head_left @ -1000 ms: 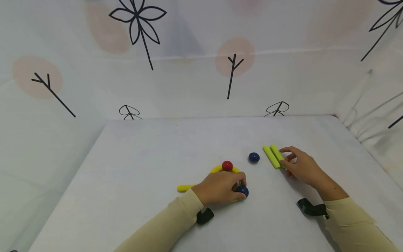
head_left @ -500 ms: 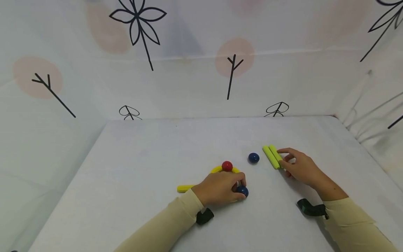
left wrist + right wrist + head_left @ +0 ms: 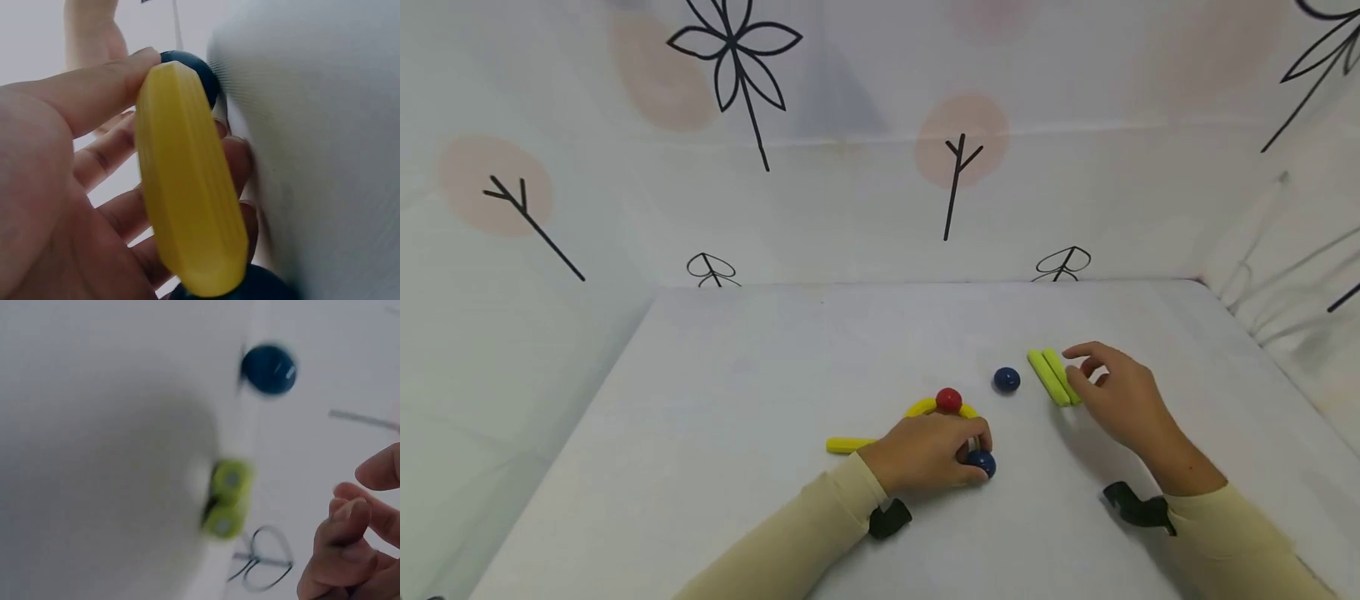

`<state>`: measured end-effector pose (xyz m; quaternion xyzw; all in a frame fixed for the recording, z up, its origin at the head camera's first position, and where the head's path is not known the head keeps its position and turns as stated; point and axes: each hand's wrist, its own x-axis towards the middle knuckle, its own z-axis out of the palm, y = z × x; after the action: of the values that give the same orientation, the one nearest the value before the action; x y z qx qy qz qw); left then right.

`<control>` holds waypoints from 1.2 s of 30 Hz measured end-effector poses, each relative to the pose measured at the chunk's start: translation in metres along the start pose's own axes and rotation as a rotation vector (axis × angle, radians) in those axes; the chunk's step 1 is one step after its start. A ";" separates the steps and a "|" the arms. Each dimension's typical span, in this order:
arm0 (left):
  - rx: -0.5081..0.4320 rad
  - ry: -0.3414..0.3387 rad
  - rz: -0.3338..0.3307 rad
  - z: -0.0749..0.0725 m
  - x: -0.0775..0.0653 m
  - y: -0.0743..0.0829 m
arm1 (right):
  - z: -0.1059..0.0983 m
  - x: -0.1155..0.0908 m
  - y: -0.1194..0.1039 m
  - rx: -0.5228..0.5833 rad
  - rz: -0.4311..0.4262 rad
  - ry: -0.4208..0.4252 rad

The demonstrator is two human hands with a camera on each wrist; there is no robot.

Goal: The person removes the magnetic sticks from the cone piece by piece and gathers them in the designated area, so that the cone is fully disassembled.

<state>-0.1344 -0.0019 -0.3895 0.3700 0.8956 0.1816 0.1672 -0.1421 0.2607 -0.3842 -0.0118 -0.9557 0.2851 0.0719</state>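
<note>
In the head view my left hand (image 3: pixel 921 452) grips a dark blue ball (image 3: pixel 982 464) between thumb and fingers. The ball belongs to a ring of yellow curved rods (image 3: pixel 919 407) topped by a red ball (image 3: pixel 949 400). My hand hides much of the ring. Close up in the left wrist view, a yellow rod (image 3: pixel 187 181) spans two dark balls, the thumb tip at the upper one. My right hand (image 3: pixel 1116 396), fingers loosely bent and holding nothing, hovers beside two lime-green sticks (image 3: pixel 1047 379) lying side by side. Their grey-centred ends (image 3: pixel 231 480) face the right wrist camera.
A loose blue ball (image 3: pixel 1007 380) lies left of the green sticks. From the ring a straight yellow stick (image 3: pixel 848 445) points left. Both wrists carry a black camera mount (image 3: pixel 1138 506) close above the white table (image 3: pixel 737 375). Printed white cloth (image 3: pixel 850 208) rises behind.
My right hand pushed the two green sticks together, then let go and lifted off them. My left hand keeps its hold on the blue ball.
</note>
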 end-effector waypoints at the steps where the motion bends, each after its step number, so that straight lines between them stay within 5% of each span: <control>1: 0.000 -0.004 0.005 0.000 0.000 0.000 | 0.001 -0.003 -0.007 0.014 -0.026 -0.007; 7: 0.012 -0.024 0.060 0.002 -0.005 -0.004 | 0.020 -0.010 -0.047 0.053 -0.193 -0.223; 13: 0.061 -0.016 0.177 0.003 -0.016 -0.011 | 0.044 -0.007 -0.061 0.055 -0.270 -0.416; 19: 0.119 0.004 0.251 0.001 -0.028 -0.016 | 0.053 -0.006 -0.067 0.045 -0.332 -0.451; 25: 0.153 0.032 0.280 -0.002 -0.040 -0.025 | 0.049 -0.009 -0.072 0.025 -0.306 -0.464; 29: 0.173 0.132 0.309 -0.003 -0.049 -0.031 | 0.047 -0.011 -0.074 0.052 -0.294 -0.515; 32: 0.210 0.282 0.296 -0.004 -0.054 -0.036 | 0.045 -0.012 -0.075 0.073 -0.264 -0.565; 36: 0.279 0.461 0.159 -0.009 -0.057 -0.042 | 0.045 -0.013 -0.075 0.074 -0.225 -0.612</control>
<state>-0.1259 -0.0726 -0.3912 0.4072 0.8946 0.1485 -0.1085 -0.1344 0.1728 -0.3818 0.1825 -0.9173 0.3003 -0.1872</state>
